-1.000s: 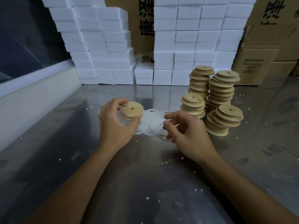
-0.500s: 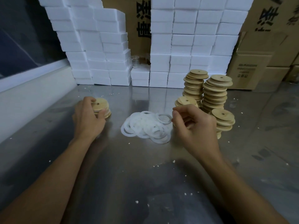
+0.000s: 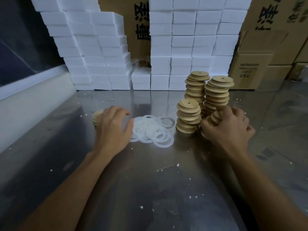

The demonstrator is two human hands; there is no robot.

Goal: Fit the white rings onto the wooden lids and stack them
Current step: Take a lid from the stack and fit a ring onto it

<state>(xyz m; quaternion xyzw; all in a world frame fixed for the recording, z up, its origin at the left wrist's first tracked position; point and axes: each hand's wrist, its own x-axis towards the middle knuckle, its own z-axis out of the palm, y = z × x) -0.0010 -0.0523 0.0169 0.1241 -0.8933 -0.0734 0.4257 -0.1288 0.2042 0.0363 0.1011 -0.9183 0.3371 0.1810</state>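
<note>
A loose pile of white rings (image 3: 154, 129) lies on the steel table between my hands. My left hand (image 3: 113, 129) hovers with relaxed fingers at the pile's left edge, holding nothing; behind it a short stack of wooden lids (image 3: 96, 118) peeks out. My right hand (image 3: 229, 129) curls round the low front-right stack of wooden lids (image 3: 215, 118) and hides most of it. A medium lid stack (image 3: 188, 115) stands just left of that hand. Two tall lid stacks (image 3: 195, 87) (image 3: 217, 94) rise behind.
White foam blocks (image 3: 103, 64) are piled along the back of the steel table (image 3: 150, 180), with cardboard boxes (image 3: 250, 70) at the back right. A pale ledge (image 3: 33, 104) borders the table's left side. Small white crumbs dot the surface.
My left hand let go of the short lid stack at the left and moved right toward the rings. My right hand moved right onto the low front-right lid stack.
</note>
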